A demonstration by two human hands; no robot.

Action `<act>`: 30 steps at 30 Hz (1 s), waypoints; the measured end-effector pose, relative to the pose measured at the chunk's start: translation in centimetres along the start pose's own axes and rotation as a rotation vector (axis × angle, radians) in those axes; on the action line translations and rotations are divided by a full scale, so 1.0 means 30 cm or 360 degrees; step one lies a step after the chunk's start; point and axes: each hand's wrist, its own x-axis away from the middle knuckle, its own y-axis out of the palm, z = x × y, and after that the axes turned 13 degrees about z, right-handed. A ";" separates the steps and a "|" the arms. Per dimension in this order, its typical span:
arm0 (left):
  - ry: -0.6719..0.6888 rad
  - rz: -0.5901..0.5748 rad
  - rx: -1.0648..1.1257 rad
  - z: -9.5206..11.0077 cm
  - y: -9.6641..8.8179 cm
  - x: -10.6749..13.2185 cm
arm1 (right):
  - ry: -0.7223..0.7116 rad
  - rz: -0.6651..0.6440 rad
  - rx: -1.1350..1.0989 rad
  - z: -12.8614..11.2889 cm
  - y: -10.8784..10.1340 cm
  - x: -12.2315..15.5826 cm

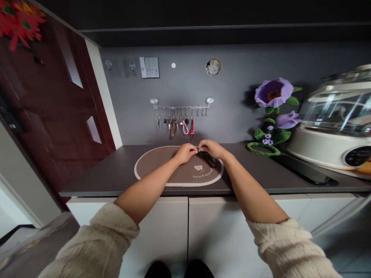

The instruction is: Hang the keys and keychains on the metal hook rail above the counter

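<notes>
My left hand (186, 153) and my right hand (213, 149) meet above the back of an oval brown mat (156, 168) with a pale rim. Both hands are closed in a pinch, fingertips close together on a small metal part that looks like a key ring. From it a dark brown keychain (211, 160) hangs or lies below my right hand, over the mat. The fingers hide most of the metal part. On the wall behind, a hook rail (182, 107) carries several bunches of keys, among them a brown fob (173, 129), a pink loop (185, 127) and a red strap (192, 128).
Purple artificial flowers (274, 94) stand at the right, beside a cream appliance (321, 143) with a clear top. A black phone (311, 173) lies before them. Switches (150, 67) are on the wall. A dark red door (55, 104) is at the left. A dark shelf overhangs the counter.
</notes>
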 end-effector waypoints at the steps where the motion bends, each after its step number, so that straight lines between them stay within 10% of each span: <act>1: 0.0010 0.0033 0.0002 0.000 -0.002 -0.003 | 0.0009 0.0029 -0.0026 -0.002 -0.001 0.001; 30: -0.0441 0.0481 0.0609 0.010 -0.054 -0.060 | 0.0337 0.0205 -0.1350 -0.044 0.030 -0.008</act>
